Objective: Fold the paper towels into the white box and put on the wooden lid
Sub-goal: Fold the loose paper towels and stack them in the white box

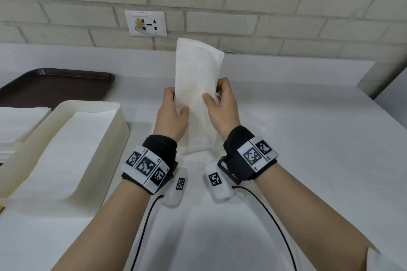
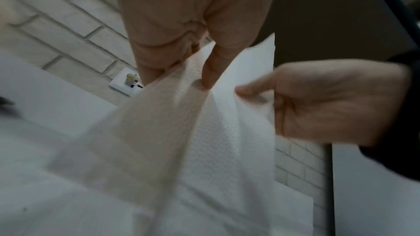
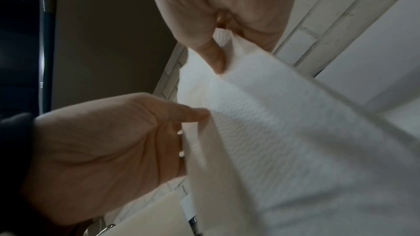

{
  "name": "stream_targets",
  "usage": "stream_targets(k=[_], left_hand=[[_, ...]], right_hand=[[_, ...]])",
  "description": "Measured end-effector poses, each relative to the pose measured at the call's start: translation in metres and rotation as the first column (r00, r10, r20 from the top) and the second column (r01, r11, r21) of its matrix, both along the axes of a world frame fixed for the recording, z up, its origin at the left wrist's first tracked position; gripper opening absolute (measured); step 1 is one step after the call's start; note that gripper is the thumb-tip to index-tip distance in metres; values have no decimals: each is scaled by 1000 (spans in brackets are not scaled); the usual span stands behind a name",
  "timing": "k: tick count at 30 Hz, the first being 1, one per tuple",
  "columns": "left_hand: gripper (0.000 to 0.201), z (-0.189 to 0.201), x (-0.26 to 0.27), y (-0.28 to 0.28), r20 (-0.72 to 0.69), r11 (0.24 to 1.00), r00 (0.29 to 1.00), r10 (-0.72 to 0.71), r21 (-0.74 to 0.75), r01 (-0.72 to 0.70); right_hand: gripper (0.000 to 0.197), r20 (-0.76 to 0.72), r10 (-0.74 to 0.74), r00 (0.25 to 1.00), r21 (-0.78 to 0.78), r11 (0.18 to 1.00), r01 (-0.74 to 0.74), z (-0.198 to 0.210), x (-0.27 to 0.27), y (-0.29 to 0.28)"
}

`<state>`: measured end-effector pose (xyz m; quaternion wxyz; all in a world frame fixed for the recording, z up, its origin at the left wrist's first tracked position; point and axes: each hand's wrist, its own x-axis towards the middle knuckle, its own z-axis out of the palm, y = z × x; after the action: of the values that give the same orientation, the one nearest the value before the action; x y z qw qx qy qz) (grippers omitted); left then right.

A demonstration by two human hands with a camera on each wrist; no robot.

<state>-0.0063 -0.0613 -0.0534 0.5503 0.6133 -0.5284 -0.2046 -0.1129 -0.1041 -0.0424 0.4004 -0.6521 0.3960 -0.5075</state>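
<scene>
A long white paper towel [image 1: 195, 86] stands upright in the air over the counter, folded lengthwise. My left hand [image 1: 172, 112] pinches its left edge and my right hand [image 1: 220, 103] pinches its right edge at mid height. The left wrist view shows my left thumb and fingers [image 2: 211, 71] clamped on the embossed paper towel [image 2: 227, 141], with the right hand [image 2: 318, 103] beside it. In the right wrist view my right hand [image 3: 218, 55] pinches the paper towel [image 3: 272, 132]. The white box [image 1: 120, 125] sits at the left with a towel [image 1: 72, 152] draped in it. No wooden lid shows.
A dark brown tray [image 1: 55, 86] lies at the back left. A stack of white towels [image 1: 19, 121] sits left of the box. A wall socket [image 1: 145, 23] is set in the brick wall behind. The white counter [image 1: 308, 138] stretches to the right.
</scene>
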Motion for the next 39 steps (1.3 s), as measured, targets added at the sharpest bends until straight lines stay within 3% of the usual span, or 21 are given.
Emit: stream_targets(k=[2, 5, 8, 11, 19, 23, 25, 28, 30, 33, 35, 37, 39], left_hand=[[28, 3, -7, -2, -23, 998, 1000, -3, -64, 1], [39, 6, -15, -7, -89, 995, 994, -63, -82, 55], [55, 0, -13, -9, -143, 992, 985, -98, 64, 108], [51, -9, -10, -9, -187, 979, 981, -57, 184, 92], [28, -2, -11, -12, -214, 999, 977, 17, -27, -23], [37, -10, -7, -11, -186, 983, 982, 27, 183, 7], [36, -10, -2, -10, -197, 975, 979, 56, 222, -12], [35, -1, 12, -9, -267, 983, 953, 144, 152, -106], [55, 5, 23, -8, -263, 983, 947, 183, 43, -178], [72, 14, 34, -10, -80, 984, 984, 161, -63, -166], [59, 14, 34, -13, -34, 997, 997, 71, 10, -71], [37, 6, 33, -17, -101, 991, 994, 44, 128, -30], [30, -8, 32, -21, -180, 963, 981, 74, 270, -23]], right_hand=[[23, 49, 36, 998, -48, 998, -33, 5, 5, 3], [17, 89, 80, 993, -27, 997, -78, 10, 9, 3], [19, -12, 74, 997, 81, 994, -73, 2, 8, -3], [25, -149, 70, 986, 198, 979, -39, -11, 6, -4], [22, -46, 90, 995, 165, 983, -81, -5, 5, -7], [29, -179, 108, 978, 238, 969, -64, -14, 3, -5], [30, -224, 80, 971, 182, 982, -39, -9, 1, -8], [27, -330, 33, 943, -4, 999, -36, 8, -3, -16], [24, -458, 18, 889, -114, 990, -79, 21, -7, -22], [22, -706, -22, 708, -207, 962, -177, 37, -11, -26], [25, -814, -82, 576, -260, 937, -234, 43, -10, -29], [30, -866, -174, 469, -333, 900, -282, 42, -7, -30], [35, -904, -225, 363, -350, 878, -328, 32, -4, -28]])
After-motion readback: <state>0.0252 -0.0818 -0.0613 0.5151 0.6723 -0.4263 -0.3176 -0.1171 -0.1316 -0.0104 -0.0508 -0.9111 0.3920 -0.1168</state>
